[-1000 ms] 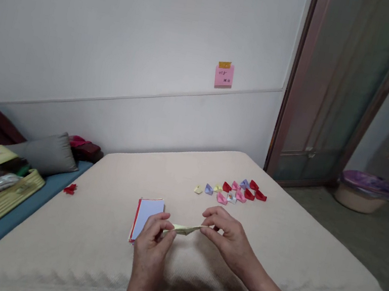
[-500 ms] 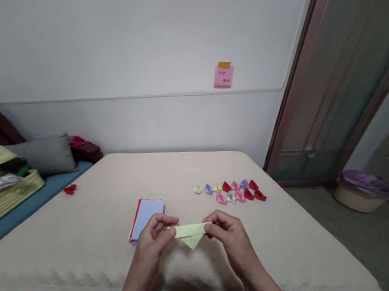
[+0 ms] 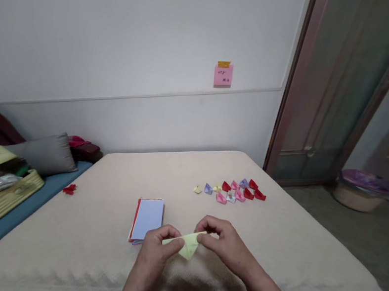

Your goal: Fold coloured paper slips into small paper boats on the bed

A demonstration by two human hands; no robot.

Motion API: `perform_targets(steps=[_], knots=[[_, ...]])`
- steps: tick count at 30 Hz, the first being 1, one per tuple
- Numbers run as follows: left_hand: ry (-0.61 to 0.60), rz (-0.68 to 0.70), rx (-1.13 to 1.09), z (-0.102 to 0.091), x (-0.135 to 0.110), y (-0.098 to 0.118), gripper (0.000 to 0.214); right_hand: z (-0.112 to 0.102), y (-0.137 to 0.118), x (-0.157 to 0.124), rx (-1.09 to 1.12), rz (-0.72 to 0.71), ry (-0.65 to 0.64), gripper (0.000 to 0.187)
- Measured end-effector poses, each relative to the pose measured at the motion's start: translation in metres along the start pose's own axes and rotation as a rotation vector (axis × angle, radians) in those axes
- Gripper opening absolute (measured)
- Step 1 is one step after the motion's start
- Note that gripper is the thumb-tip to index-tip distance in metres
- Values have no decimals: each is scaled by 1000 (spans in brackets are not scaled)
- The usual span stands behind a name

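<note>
Between my two hands, above the near part of the cloth-covered surface, is a pale yellow folded paper with a point hanging downward. My left hand pinches its left side, the thumb lying across the front. My right hand pinches the upper right corner between thumb and fingers. Just beyond my left hand lies a stack of coloured paper, a lilac sheet on top and red edges showing. Farther off to the right stand several small folded paper boats in red, pink, lilac, yellow and white.
A cream cloth covers the surface. A small red object lies at its left. Beyond that are a yellow case holding packets and a grey pillow. On the wall hangs a pink note; a lidded tub stands right.
Both hands have come lower and closer together. The yellow paper has tilted, its right end higher, and my left thumb now reaches farther across its front.
</note>
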State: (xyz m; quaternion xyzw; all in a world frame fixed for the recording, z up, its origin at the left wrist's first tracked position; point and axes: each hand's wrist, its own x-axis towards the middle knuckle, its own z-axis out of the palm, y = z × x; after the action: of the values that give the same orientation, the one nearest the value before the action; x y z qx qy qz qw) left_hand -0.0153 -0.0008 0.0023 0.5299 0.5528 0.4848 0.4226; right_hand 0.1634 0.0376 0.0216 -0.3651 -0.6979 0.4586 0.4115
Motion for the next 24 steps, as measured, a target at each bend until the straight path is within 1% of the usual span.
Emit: perform_targets(steps=[3, 5, 8, 11, 13, 15, 18, 19, 22, 24], knots=[[-18, 48, 113, 3, -2, 7, 9, 4, -3, -2, -152, -96, -45, 13], [-19, 72, 156, 5, -3, 8, 9, 8, -2, -3, -205, -145, -75, 15], [38, 71, 126, 4, -1, 5, 5, 10, 1, -2, -218, -152, -66, 17], [121, 53, 53, 2, 0, 0, 6, 9, 4, -2, -165, -102, -59, 13], [141, 64, 14, 2, 0, -2, 10, 9, 5, -3, -115, -57, -76, 10], [118, 61, -65, 3, -1, -2, 16, 9, 4, -3, -63, -23, -84, 10], [46, 22, -281, 4, -2, -1, 32, 8, 3, -2, 60, 8, -66, 12], [39, 16, -347, 3, -2, 0, 34, 7, 3, -2, 112, 22, -59, 12], [107, 8, -457, 0, -1, 3, 29, 4, 3, 0, 230, 79, -37, 14], [181, 8, -470, -1, -1, 4, 26, 3, 3, 0, 246, 102, -20, 15]])
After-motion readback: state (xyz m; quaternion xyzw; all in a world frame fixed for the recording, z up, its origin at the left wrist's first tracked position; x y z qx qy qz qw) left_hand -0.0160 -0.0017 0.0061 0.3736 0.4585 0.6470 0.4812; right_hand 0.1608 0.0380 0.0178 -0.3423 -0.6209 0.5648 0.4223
